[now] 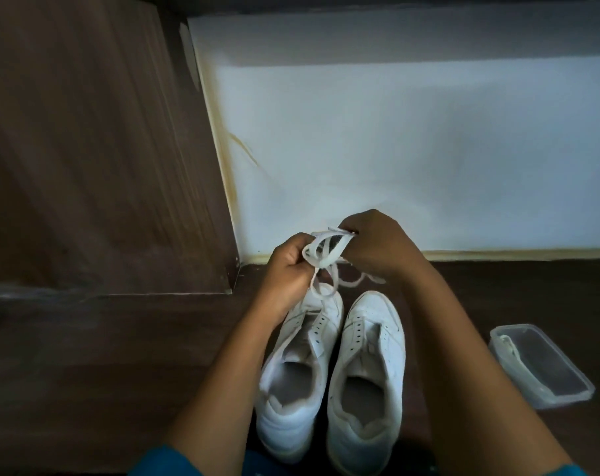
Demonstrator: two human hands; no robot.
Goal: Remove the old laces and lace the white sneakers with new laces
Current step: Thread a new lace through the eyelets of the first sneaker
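Head view: left hand (289,269), right hand (374,245) grip one lace (326,250); two sneakers (365,365); one container (540,365).

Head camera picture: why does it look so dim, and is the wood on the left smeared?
Head view: the light is low and bluish, brightest on the wall and darkest over the floor; the wood panel shows streaky blur along its grain; the lace and sneakers look fairly sharp, with no glare.
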